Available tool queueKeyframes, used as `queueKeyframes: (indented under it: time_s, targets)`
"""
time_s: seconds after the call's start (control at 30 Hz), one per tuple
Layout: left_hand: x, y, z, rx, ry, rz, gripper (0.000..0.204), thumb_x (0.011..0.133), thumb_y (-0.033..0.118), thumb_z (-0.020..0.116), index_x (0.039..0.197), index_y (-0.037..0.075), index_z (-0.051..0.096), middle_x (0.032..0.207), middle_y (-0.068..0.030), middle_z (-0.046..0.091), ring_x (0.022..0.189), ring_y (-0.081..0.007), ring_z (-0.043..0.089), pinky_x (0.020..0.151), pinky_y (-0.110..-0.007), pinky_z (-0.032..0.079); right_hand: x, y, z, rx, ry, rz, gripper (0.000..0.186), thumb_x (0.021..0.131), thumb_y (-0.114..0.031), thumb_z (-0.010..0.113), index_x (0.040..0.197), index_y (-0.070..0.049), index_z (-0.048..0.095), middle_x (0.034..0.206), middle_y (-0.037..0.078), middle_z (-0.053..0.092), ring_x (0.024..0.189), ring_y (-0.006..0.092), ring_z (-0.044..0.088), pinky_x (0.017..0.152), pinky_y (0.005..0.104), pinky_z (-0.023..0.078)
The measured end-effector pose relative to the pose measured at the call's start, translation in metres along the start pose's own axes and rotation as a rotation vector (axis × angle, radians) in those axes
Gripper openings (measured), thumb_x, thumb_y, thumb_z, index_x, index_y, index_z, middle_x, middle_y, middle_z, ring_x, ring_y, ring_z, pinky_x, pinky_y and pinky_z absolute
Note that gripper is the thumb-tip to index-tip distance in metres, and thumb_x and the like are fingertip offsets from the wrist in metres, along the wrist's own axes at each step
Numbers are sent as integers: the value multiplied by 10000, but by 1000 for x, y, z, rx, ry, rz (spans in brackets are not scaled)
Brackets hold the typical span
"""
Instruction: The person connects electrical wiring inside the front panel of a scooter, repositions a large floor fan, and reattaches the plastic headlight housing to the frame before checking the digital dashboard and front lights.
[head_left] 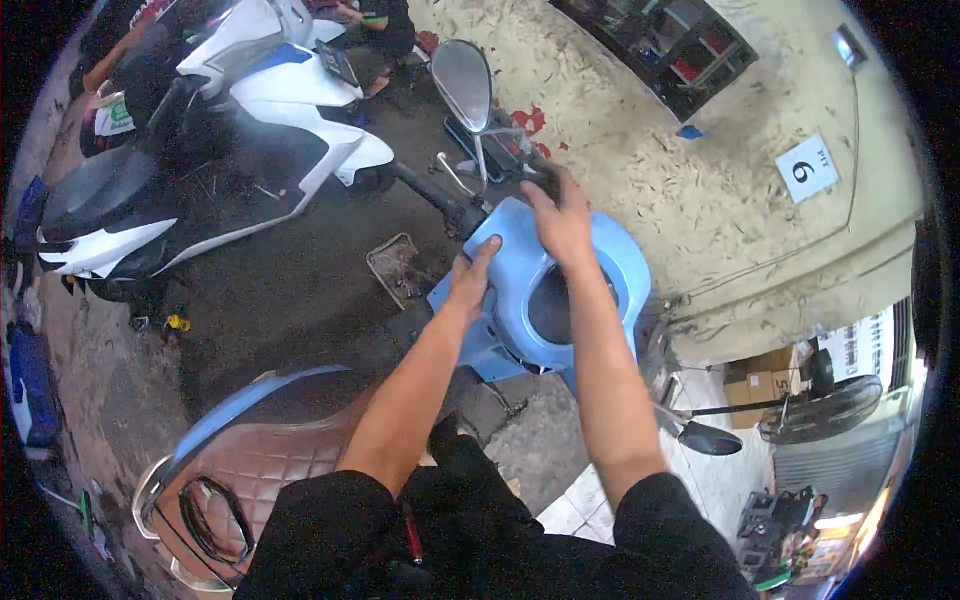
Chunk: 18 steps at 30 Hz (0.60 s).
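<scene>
In front of me is a scooter's light blue handlebar cover (514,262) with a dark oval opening (560,308) in it. My left hand (470,285) grips its left edge, thumb on top and the other fingers mostly hidden below. Over the far side of the cover lies my right hand (562,225), its fingers curled past the edge and slightly blurred. A black handlebar grip (425,190) sticks out to the left, beside a round mirror (463,85) on a metal stem. The brown quilted seat (285,450) of the scooter is at lower left.
A white scooter (300,85) stands at upper left, with a crouching person (390,22) behind it. On the dark floor lies a shallow tray (397,268). A wall shelf (680,50) hangs at the back. At right are another mirror (712,438), a black fan (822,410) and cardboard boxes (762,382).
</scene>
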<state>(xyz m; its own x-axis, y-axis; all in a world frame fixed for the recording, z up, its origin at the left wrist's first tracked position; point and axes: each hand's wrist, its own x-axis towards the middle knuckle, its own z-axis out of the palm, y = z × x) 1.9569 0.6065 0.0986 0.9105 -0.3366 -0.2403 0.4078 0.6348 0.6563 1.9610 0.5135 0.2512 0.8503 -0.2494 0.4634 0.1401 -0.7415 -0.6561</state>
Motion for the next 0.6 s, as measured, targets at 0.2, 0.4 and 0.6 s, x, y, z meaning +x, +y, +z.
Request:
queueKeyframes:
  time_s: [0.2,0.4,0.6]
  targets:
    - [-21,21,17,240,-54,-43,878,682,499,766,1284,-41,424,1200,-164,552,1145,-268,508,974,-398,394,-240,9,-52,165,-502,554,269,793,-181,633,975,17,623,927,138,642,873,275,604,783,378,471]
    - [-23,25,14,505,-57,158,724,703,362,803,1228,-26,488,1194,-151,567,1100,-249,541,953,-363,404,-305,160,6,-308,71,655,303,859,-245,560,1009,11,625,992,204,641,945,357,596,846,433,455]
    - [-34,36,21,584,-108,164,651,740,370,777,1188,-33,529,1150,-136,597,1070,-227,554,932,-346,411,-272,177,-3,-579,-78,296,273,872,-247,544,1028,-34,615,995,224,622,938,392,588,823,475,463]
